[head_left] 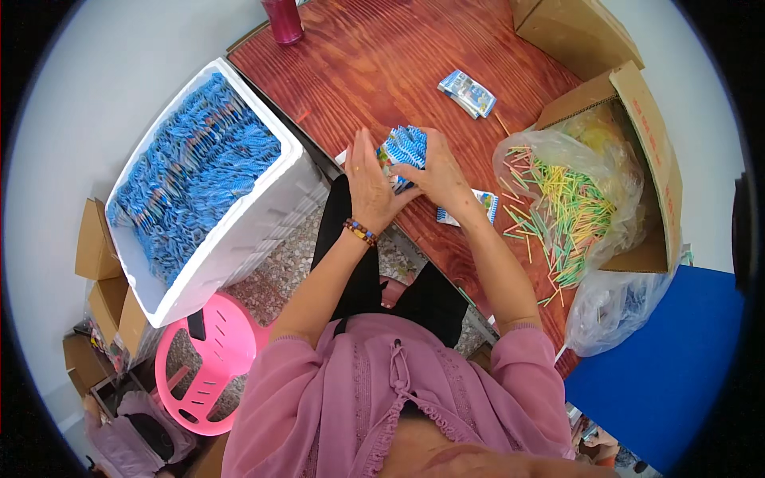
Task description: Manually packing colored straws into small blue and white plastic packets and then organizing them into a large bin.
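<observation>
A bunch of small blue-and-white packets (409, 146) stands between my two hands over the near edge of the reddish wooden table (374, 72). My left hand (369, 187) presses its left side with long, straight fingers held together. Across from it, my right hand (443, 171) curls around the right side, thumb in front. The lower part of the bunch is partly hidden by my hands. More packets (484, 205) lie flat beside my right wrist, partly covered by it. Farther back rests a small pile of packets (468, 93).
At left, a white foam box (291, 147) is filled with rows of similar blue packets. Pastel sticks (570, 195) spill from a plastic bag by an open cardboard box (653, 151) at right. A dark red container (283, 20) stands far back; a pink stool (231, 342) is lower left.
</observation>
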{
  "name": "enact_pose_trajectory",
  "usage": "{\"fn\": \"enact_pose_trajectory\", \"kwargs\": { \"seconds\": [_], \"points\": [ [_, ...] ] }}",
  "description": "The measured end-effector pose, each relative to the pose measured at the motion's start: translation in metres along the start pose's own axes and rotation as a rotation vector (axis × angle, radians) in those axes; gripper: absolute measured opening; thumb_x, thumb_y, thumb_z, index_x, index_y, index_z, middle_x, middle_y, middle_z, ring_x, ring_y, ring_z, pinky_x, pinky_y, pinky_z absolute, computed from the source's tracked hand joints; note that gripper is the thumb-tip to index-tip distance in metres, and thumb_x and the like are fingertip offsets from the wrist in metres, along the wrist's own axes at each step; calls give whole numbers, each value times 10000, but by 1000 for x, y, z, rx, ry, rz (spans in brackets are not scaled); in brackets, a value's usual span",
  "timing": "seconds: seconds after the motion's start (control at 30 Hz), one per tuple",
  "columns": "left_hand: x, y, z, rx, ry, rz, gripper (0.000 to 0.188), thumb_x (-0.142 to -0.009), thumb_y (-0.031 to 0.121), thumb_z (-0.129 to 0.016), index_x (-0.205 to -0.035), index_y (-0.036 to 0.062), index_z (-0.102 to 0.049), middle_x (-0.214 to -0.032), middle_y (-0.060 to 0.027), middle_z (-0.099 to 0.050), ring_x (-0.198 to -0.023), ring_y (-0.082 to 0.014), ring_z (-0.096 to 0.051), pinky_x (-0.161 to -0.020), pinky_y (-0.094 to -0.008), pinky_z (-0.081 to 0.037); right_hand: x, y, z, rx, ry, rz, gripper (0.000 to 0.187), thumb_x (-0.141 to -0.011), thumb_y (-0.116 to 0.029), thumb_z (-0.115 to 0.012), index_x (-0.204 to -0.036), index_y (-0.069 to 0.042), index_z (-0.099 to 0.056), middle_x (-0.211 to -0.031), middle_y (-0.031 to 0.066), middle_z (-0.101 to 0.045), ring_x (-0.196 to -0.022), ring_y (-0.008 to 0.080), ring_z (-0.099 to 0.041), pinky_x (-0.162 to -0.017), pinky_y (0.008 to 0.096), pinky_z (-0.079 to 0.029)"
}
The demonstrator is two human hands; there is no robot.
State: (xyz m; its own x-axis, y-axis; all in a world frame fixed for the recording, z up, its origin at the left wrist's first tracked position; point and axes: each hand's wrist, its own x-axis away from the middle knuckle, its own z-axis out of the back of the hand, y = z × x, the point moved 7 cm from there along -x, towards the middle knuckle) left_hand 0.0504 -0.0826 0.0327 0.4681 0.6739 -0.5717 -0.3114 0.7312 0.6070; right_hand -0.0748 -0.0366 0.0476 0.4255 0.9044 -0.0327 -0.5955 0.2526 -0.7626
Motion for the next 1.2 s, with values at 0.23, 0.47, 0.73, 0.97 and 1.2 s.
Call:
{"fn": "enact_pose_trajectory", "kwargs": {
  "seconds": [0.23,0.47,0.73,0.97,1.2],
  "points": [
    [57,-9,12,-11,105,76,462,-815,168,-706,-1240,30,-591,-1212,-122,-551,-1101,-276,-497,-911,-397,-320,1,6,6,-35,43,41,753,-712,-268,-812,-1271,60,-429,-1232,227,-510,-1161,327,-509,-977,384,-410],
    [54,-18,18,-32,128,118,400,-813,94,-678,-1204,54,-605,-1119,-104,-618,-1048,-284,-554,-949,-413,-334,1,-11,-2,-261,66,-26,712,-680,-303,-829,-1216,17,-486,-1038,160,-635,-951,228,-631,-847,354,-492],
    [39,-40,93,286,306,191,450,-798,-16,-637,-1240,-18,-554,-1157,-196,-561,-1065,-367,-545,-931,-409,-448,-4,-98,-39,-355,42,62,583,-760,-111,-764,-1247,14,-469,-1110,107,-614,-991,168,-598,-873,304,-484],
    [62,-143,301,-308,470,272,482,-828,-30,-594,-1302,6,-512,-1161,-211,-553,-1059,-367,-543,-904,-428,-462,-52,-256,-238,-652,-366,307,588,-763,-96,-780,-1251,13,-470,-1096,85,-599,-941,146,-595,-820,286,-502],
    [98,-238,440,-706,461,466,482,-832,-20,-612,-1298,-36,-489,-1199,-228,-515,-1071,-378,-517,-904,-435,-449,-73,-349,-463,-960,-748,167,922,-731,-93,-805,-1436,63,-231,-1054,125,-634,-872,157,-648,-732,275,-532]
  ]
}}
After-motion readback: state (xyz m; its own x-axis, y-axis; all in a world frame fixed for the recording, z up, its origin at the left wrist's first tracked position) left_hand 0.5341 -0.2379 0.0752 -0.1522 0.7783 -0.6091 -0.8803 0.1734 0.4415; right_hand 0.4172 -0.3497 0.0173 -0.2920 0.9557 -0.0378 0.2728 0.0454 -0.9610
